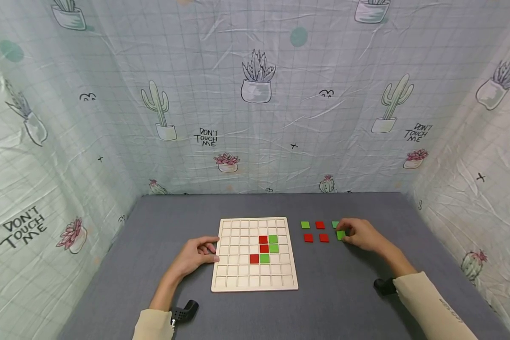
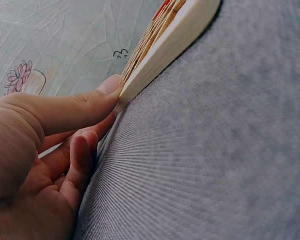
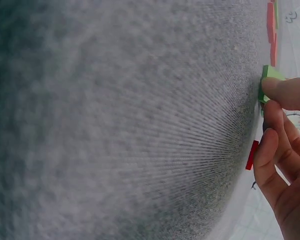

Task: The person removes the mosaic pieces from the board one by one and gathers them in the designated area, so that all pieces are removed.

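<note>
A square wooden grid board (image 1: 233, 278) lies on the table, with red tiles (image 1: 254, 259) and green tiles (image 1: 273, 248) in some of its squares. At its left edge is my left hand (image 1: 195, 255), its thumb and a finger touching the rim apart from each other. In the left wrist view the thumb (image 2: 85, 107) presses against the board's edge (image 2: 154, 65). Right of the board, my right hand (image 1: 363, 234) pinches a green tile (image 1: 341, 234). The right wrist view shows this green tile (image 3: 265, 86) tilted under the thumb, partly covered.
Loose tiles lie in rows right of the board: a green tile (image 1: 305, 225), red tiles (image 1: 320, 225) and another green tile (image 1: 335, 224) partly behind the right hand. A red tile (image 3: 252, 155) shows beside the right fingers. Patterned cloth (image 1: 255, 141) surrounds the grey table (image 1: 323, 293).
</note>
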Motion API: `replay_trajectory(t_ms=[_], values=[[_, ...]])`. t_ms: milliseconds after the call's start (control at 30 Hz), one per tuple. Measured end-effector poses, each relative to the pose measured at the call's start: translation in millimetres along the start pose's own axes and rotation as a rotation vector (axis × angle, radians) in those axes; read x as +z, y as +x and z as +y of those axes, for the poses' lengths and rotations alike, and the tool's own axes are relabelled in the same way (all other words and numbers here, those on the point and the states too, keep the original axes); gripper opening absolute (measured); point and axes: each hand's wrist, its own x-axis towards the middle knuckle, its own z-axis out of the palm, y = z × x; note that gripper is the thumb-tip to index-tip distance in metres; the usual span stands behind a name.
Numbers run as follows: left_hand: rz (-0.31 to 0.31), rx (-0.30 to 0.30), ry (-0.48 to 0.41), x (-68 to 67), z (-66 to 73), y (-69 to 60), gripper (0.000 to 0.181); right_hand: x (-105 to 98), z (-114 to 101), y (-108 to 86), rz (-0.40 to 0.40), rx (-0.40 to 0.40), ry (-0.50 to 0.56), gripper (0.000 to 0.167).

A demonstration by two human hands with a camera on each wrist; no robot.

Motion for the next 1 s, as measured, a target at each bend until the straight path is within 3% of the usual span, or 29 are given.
replay_trajectory(t_ms=[700,1000], values=[[0.002,0.013,-0.027,-0.4,-1.5,0.6,0.058,1.7,-2.2,-1.9,-0.057,0.011,0.004,0.025],[0.006,0.0,-0.001,-0.6,-1.0,1.6,0.058,0.0,-2.1,-2.8,-0.044,-0.007,0.009,0.027]])
